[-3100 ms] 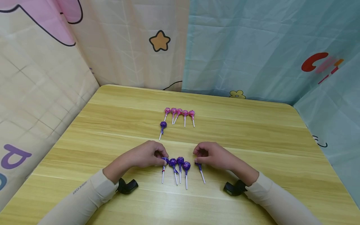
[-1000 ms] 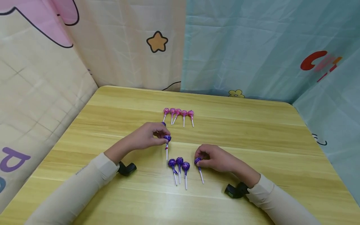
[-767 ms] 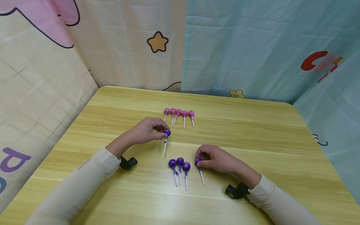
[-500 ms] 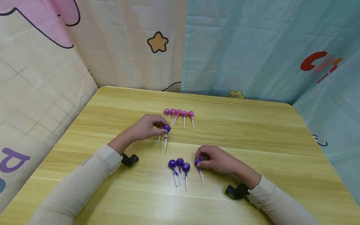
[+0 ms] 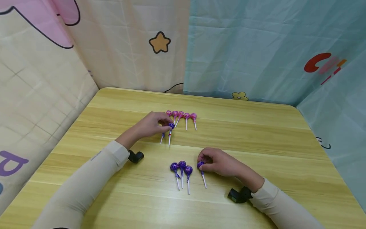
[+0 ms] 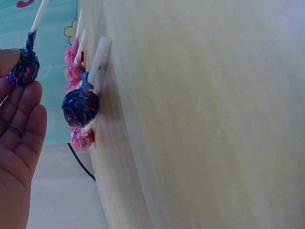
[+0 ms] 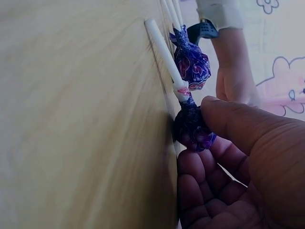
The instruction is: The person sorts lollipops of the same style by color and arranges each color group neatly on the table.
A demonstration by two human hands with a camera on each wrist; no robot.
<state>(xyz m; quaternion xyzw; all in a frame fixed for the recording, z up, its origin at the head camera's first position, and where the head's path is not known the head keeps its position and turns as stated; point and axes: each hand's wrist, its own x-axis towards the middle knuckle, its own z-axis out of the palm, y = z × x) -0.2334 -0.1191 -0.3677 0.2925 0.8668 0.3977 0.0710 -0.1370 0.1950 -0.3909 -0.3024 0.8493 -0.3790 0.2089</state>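
Observation:
My left hand (image 5: 152, 124) pinches a purple-wrapped lollipop (image 5: 171, 125) by its candy head. In the left wrist view that lollipop (image 6: 24, 67) is held off the table, stick upward in the picture. Just beside it lies another purple lollipop (image 6: 80, 107), mostly hidden behind the hand in the head view. My right hand (image 5: 218, 162) pinches the head of a purple lollipop (image 5: 200, 164) low at the table. Left of that hand lie three purple lollipops (image 5: 182, 164) side by side, sticks toward me. Beyond the left hand is a row of several pink lollipops (image 5: 181, 114).
The wooden table (image 5: 257, 133) has rounded far corners. Printed curtains (image 5: 246, 47) hang behind its far edge and at both sides. A black wrist device (image 5: 240, 194) sits under the right wrist, another (image 5: 135, 156) under the left.
My left hand has carried a purple lollipop from the near group away from me, up beside the single purple one under the pink row. My right hand stays at its lollipop.

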